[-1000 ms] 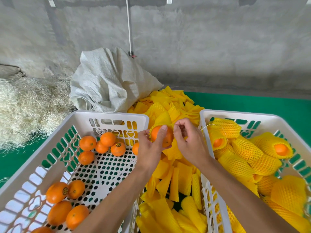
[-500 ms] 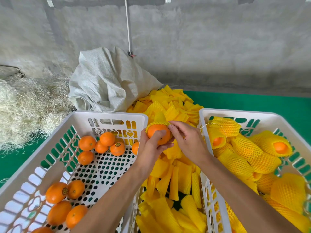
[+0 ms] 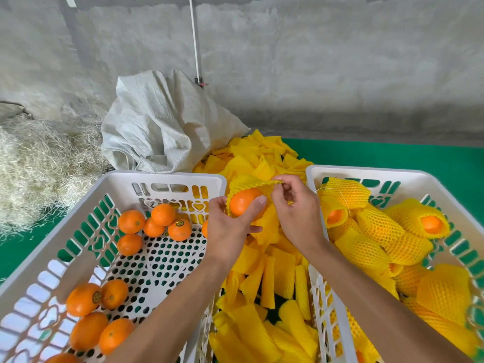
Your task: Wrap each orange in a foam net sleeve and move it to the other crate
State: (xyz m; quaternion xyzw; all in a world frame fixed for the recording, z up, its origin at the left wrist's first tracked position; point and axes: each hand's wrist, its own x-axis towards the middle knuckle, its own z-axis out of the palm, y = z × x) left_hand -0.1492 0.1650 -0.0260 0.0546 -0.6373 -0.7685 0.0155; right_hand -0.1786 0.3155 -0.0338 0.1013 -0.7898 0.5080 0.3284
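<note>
Both hands meet at frame centre: my left hand (image 3: pixel 230 226) grips the round orange (image 3: pixel 242 204), my right hand (image 3: pixel 296 208) pinches the yellow foam net sleeve (image 3: pixel 251 183); the white plastic crate of wrapped fruit (image 3: pixel 340 171) lies rightward, nearer my right.

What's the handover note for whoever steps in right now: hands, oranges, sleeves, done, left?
Left hand grips an orange, half inside a foam sleeve.
Right hand pinches the sleeve's rim, stretching it open.
Left crate: bare oranges remaining.
Right crate: wrapped oranges.
Spare sleeves piled between the crates.
Left: finish sleeving, place it in the right crate, repeat.
</note>
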